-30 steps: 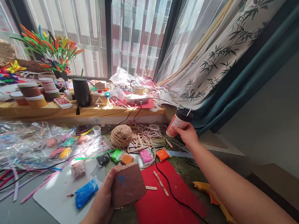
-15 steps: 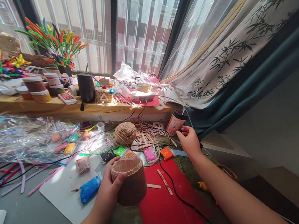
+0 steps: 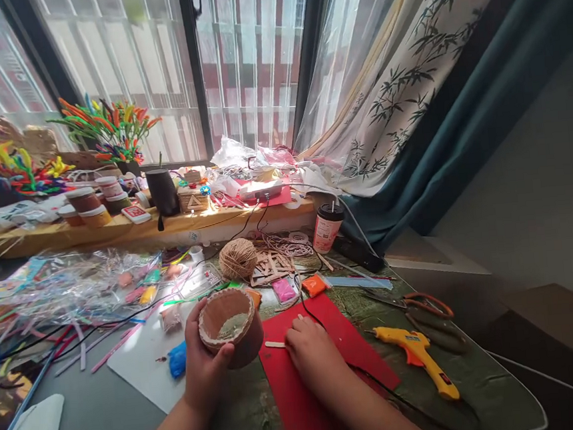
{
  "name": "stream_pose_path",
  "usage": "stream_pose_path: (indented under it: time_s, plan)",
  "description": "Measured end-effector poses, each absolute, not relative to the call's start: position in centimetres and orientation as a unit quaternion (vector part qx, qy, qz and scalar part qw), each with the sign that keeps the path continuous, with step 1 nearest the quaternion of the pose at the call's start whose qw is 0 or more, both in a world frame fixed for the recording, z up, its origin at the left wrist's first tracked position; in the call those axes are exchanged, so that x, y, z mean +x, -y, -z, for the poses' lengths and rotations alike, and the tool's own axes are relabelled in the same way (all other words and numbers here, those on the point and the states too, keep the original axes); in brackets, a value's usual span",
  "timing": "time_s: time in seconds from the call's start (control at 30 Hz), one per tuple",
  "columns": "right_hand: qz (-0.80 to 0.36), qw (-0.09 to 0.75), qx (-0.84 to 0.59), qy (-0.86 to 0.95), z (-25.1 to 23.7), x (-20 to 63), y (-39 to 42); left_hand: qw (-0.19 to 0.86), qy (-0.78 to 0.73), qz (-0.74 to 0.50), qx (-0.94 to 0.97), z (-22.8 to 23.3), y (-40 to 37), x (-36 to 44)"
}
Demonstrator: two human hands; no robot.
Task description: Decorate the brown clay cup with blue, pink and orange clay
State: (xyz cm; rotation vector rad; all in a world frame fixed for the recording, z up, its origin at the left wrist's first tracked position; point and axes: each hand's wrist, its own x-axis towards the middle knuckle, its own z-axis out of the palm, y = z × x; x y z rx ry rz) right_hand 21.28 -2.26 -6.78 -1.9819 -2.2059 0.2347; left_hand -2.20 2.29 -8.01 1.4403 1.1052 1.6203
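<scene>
My left hand (image 3: 202, 366) is wrapped round the side of a brown round pot (image 3: 250, 345), thumb near its rim. A wavy, braided-looking trim runs along the rim, and the pot tilts so that its pale green bottom shows. My right hand (image 3: 311, 350) rests on a red sheet (image 3: 293, 402) with its fingers curled downward over wooden craft sticks. One craft stick (image 3: 275, 344) pokes out to the left of the fingers; another tip shows above the knuckles. The fingertips are hidden, so whether they grip a stick does not show.
A yellow glue gun (image 3: 419, 354) and orange-handled pliers (image 3: 427, 304) lie at right. Behind the hands are a twine ball (image 3: 238, 258), loose sticks (image 3: 273, 266), clay packets (image 3: 315, 285) and a lidded paper cup (image 3: 327, 228). A black cable crosses the red sheet.
My right hand has moved from beside the paper cup down to the craft sticks on the red sheet. The pot has tipped toward me in my left hand. My view has shifted, revealing the glue gun.
</scene>
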Motion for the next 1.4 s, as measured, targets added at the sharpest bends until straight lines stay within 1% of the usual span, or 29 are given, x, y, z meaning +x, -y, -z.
stream_pose_path:
  time_s: [0.13,0.23,0.37,0.47,0.6,0.73,0.83,0.9,1.07,1.17,1.27,1.33,1.4]
  plan:
    - [-0.058,0.110,-0.661,0.740,7.5,20.6,1.9,0.393,-0.346,-0.597,0.608,8.0,-1.7,-1.7]
    - [-0.038,0.149,-0.670,0.726,7.8,21.3,1.7,0.408,-0.327,-0.575,0.629,7.6,-1.1,-1.3]
    - [-0.005,0.236,-0.694,0.680,7.9,23.5,1.7,0.425,-0.329,-0.514,0.668,7.6,-0.7,-0.9]
    - [0.004,0.313,-0.678,0.665,8.2,24.5,1.9,0.429,-0.334,-0.457,0.704,7.8,-0.7,-0.4]
    - [-0.005,0.403,-0.637,0.658,8.7,24.5,2.4,0.390,-0.362,-0.411,0.740,6.8,-0.9,-1.0]
    - [-0.034,0.465,-0.610,0.640,9.1,24.5,2.6,0.304,-0.455,-0.363,0.755,4.7,-1.5,-4.7]
    - [-0.057,0.493,-0.601,0.627,9.2,24.5,2.7,0.224,-0.548,-0.312,0.743,4.1,-2.0,-8.2]
    - [-0.071,0.507,-0.595,0.619,9.2,24.4,2.7,0.183,-0.582,-0.284,0.740,4.3,-2.0,-9.8]
    - [-0.095,0.543,-0.572,0.607,9.2,24.3,3.0,0.133,-0.586,-0.260,0.756,5.9,-1.4,-10.4]
    - [-0.097,0.569,-0.556,0.599,9.2,24.6,3.4,0.127,-0.568,-0.279,0.763,6.5,-1.2,-10.4]
    - [-0.087,0.589,-0.542,0.592,8.7,24.5,4.4,0.144,-0.545,-0.306,0.767,6.9,-0.9,-10.6]
    - [-0.086,0.589,-0.530,0.604,7.9,23.9,5.6,0.160,-0.525,-0.325,0.770,7.2,-0.5,-10.7]
    - [-0.106,0.569,-0.508,0.638,6.8,22.9,7.1,0.176,-0.501,-0.343,0.775,7.6,0.2,-10.6]
